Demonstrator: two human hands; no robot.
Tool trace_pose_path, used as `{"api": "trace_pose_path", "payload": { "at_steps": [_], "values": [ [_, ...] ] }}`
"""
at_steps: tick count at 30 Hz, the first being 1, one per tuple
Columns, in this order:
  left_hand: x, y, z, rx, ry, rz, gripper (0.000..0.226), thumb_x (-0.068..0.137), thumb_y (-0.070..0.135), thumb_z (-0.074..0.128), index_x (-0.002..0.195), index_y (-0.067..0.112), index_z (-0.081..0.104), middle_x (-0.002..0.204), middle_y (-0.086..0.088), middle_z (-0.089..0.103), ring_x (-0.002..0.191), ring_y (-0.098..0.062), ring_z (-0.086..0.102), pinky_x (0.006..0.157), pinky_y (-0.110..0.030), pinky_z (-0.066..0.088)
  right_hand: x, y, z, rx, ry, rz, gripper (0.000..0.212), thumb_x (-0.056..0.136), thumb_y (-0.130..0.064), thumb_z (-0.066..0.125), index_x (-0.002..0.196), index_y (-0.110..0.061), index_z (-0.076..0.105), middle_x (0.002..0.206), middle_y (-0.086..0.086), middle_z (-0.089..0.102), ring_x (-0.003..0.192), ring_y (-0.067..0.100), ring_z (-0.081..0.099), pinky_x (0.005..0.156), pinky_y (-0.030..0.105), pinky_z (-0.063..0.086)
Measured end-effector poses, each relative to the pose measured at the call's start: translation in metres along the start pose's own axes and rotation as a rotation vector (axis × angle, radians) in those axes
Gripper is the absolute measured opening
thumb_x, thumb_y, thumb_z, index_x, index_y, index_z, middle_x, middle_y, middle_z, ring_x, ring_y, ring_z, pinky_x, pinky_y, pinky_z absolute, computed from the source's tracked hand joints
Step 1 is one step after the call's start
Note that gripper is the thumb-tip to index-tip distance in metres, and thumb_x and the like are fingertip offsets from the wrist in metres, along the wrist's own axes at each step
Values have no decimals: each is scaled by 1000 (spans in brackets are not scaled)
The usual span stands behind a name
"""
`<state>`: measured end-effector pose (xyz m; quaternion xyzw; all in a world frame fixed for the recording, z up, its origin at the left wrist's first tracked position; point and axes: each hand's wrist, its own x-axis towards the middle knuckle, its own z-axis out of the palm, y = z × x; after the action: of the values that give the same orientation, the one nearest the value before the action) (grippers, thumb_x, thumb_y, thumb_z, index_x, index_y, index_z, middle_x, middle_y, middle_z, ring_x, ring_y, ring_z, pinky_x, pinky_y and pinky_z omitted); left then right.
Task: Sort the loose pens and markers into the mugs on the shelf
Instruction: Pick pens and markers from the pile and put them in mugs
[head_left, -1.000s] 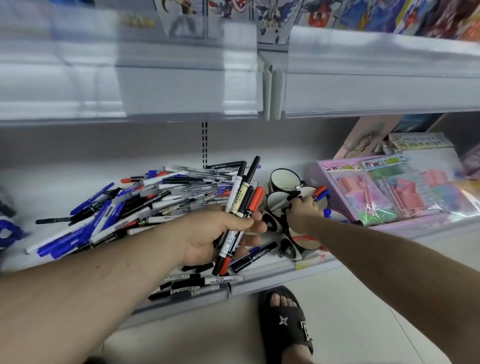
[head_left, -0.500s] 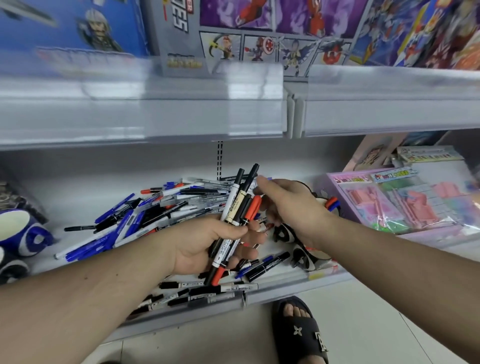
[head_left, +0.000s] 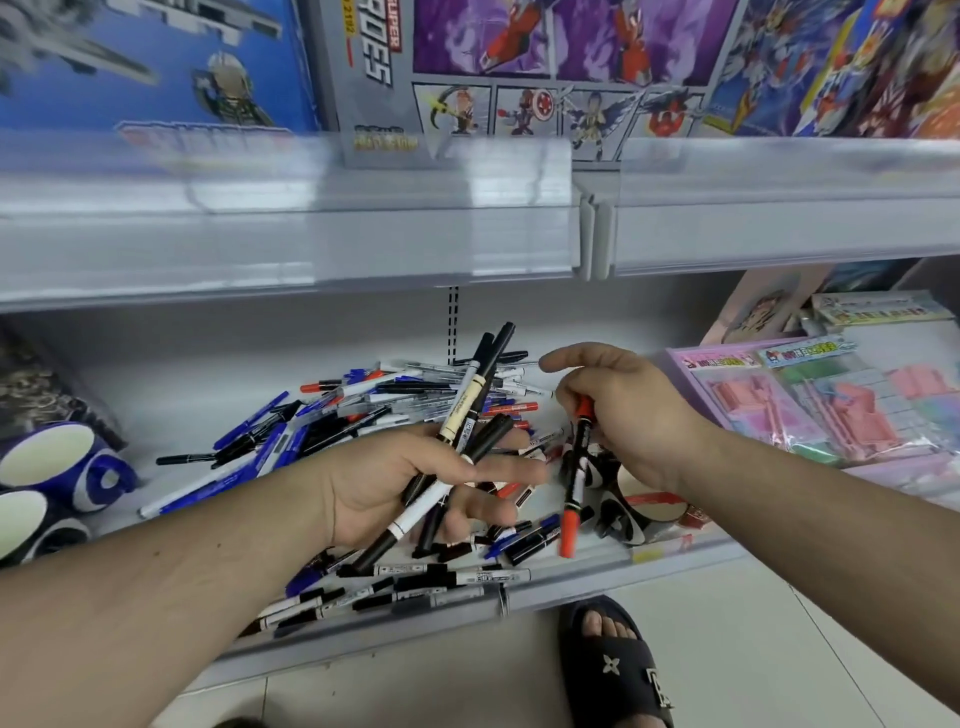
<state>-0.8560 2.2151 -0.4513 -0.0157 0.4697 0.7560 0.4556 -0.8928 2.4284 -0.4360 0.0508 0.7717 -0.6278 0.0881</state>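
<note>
- Since half a second ago, the right hand (head_left: 623, 410) has pulled one red-capped marker (head_left: 575, 478) out of the bundle and drawn clear of it, and the camera has tipped up, baring more toy boxes (head_left: 519, 78) above.
- Head view: the right hand's fingers (head_left: 582, 364) curl round the marker's upper end; it hangs nearly upright, red tip down, near the shelf's (head_left: 597, 566) front edge.
- Left hand (head_left: 410, 478) clasps the remaining bundle of markers (head_left: 467, 421), fingers wrapped loosely, their long axes slanting up and away to the right.
- Black-and-white mugs (head_left: 639, 514) sit just under and right of the hanging marker, largely hidden by the right wrist; blue mugs (head_left: 57, 462) stand at the shelf's left end, well apart.
- My judgement: the right hand is nearer, and a short drop reaches a mug mouth.
- Loose pens (head_left: 363, 410) heap mid-shelf behind.
</note>
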Motion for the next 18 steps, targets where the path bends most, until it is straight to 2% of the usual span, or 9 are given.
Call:
{"api": "trace_pose_path", "payload": {
  "at_steps": [2, 4, 6, 8, 10, 12, 14, 18],
  "values": [
    [1, 1, -1, -17, -25, 3, 44, 75, 0, 53, 114, 11, 72, 121, -11, 69, 77, -24, 72, 48, -20, 51, -3, 2, 3, -17, -74, -16, 23, 102, -7, 44, 103, -11, 66, 51, 1, 46, 45, 12, 37, 51, 24, 33],
    [3, 2, -2, -22, -61, 1, 40, 72, 3, 64, 108, 16, 76, 118, -8, 71, 74, -21, 71, 49, -22, 53, -7, 3, 8, 23, -176, 10, 20, 103, -17, 47, 110, -9, 64, 50, 0, 42, 43, 12, 35, 48, 23, 32],
    [5, 1, -3, -19, -122, -2, 46, 64, 8, 81, 109, 17, 76, 115, -7, 72, 72, -19, 71, 50, -23, 53, -10, 2, 13, 55, -247, 28, 21, 102, -23, 50, 110, -9, 65, 48, -2, 41, 42, 12, 33, 43, 22, 31],
    [5, 1, -3, 26, -142, -16, 54, 56, 15, 90, 108, 17, 76, 110, -6, 73, 69, -18, 70, 51, -23, 53, -11, -1, 17, 94, -304, 17, 20, 101, -24, 52, 104, -10, 65, 46, -6, 44, 41, 8, 35, 42, 19, 31],
    [7, -1, -2, 71, -95, -38, 42, 63, 10, 83, 104, 17, 77, 103, -6, 74, 64, -16, 68, 50, -24, 51, -13, -3, 19, 139, -334, 7, 15, 101, -18, 51, 100, -9, 63, 47, -13, 52, 39, 1, 43, 41, 13, 35],
    [8, -3, 2, 97, -22, -71, 31, 75, 8, 65, 100, 18, 78, 95, -5, 74, 58, -13, 63, 49, -23, 49, -13, -1, 21, 145, -339, 9, 13, 101, -13, 51, 95, -8, 62, 49, -11, 59, 39, 0, 47, 41, 13, 36],
    [9, -4, 6, 123, 31, -91, 30, 79, 3, 64, 104, 15, 75, 88, -3, 73, 53, -11, 58, 47, -21, 46, -12, 4, 21, 97, -318, 1, 18, 100, -14, 53, 85, -11, 62, 45, -8, 53, 38, 6, 40, 43, 19, 32],
    [14, -7, 6, 186, 229, -57, 34, 81, 17, 62, 114, 10, 65, 76, -3, 69, 46, -8, 46, 41, -18, 35, 1, 17, 8, 201, -156, 70, 25, 101, -14, 53, 76, -14, 59, 50, -2, 37, 42, 11, 27, 42, 23, 25]
  ]
}}
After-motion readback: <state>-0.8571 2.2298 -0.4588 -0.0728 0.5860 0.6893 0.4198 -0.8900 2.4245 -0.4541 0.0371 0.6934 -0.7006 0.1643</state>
